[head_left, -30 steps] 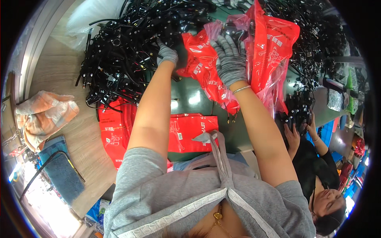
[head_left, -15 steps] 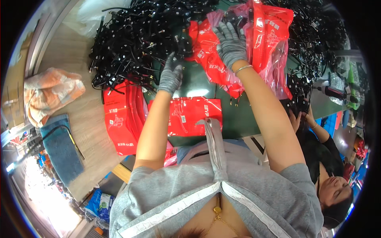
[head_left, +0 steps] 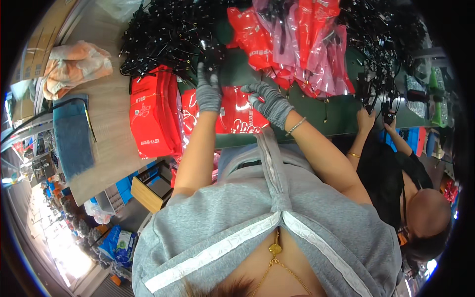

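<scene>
A flat red plastic bag (head_left: 231,111) lies at the table's near edge between my hands. My left hand (head_left: 209,93), in a grey striped glove, is over its left part, fingers stretched toward the heap of black cables (head_left: 166,39). My right hand (head_left: 272,105), gloved alike, is at the bag's upper right edge with its fingers apart and slightly bent. Whether its fingertips touch the film is unclear. Left of my left hand stands a stack of red bags (head_left: 154,111). Beyond my right hand lies a pile of filled red and pink clear-sided bags (head_left: 297,44).
At the right, a co-worker's hands (head_left: 366,120) handle black cables (head_left: 378,81). More cables cover the far right of the green table (head_left: 321,116). A peach-white cloth (head_left: 76,69) and a blue cloth (head_left: 73,138) lie on the wooden surface at the left.
My right hand has left the pile of filled bags and come nearer, leftward to the flat red bag. My left hand stays by the cable heap. The whole view has shifted.
</scene>
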`<state>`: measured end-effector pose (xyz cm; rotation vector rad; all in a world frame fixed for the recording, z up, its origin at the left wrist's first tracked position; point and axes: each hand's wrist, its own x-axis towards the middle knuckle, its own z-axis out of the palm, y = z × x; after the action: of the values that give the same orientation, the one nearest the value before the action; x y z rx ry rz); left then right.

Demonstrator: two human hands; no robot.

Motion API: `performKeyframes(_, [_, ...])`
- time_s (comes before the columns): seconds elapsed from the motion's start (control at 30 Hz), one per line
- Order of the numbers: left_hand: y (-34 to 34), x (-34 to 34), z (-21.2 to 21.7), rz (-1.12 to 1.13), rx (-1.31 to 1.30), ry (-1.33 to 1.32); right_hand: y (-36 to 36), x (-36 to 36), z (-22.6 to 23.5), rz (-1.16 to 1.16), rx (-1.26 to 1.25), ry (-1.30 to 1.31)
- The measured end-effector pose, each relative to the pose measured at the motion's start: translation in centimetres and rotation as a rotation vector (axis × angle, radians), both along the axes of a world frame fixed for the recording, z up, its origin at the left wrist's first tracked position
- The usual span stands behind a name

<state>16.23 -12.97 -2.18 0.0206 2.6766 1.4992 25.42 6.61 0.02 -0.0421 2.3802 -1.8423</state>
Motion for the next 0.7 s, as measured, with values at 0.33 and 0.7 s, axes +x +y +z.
performKeyframes(0.33, [0.4, 9.7, 12.6, -0.211, 0.656, -0.389, 1.5, 2.2, 4.3, -0.306, 0.096, 0.562])
performKeyframes(0.7, [2.9, 13.3, 16.2, -0.346, 1.098, -0.115, 0.1, 6.1, 11.0, 0.242, -0.399, 0.156])
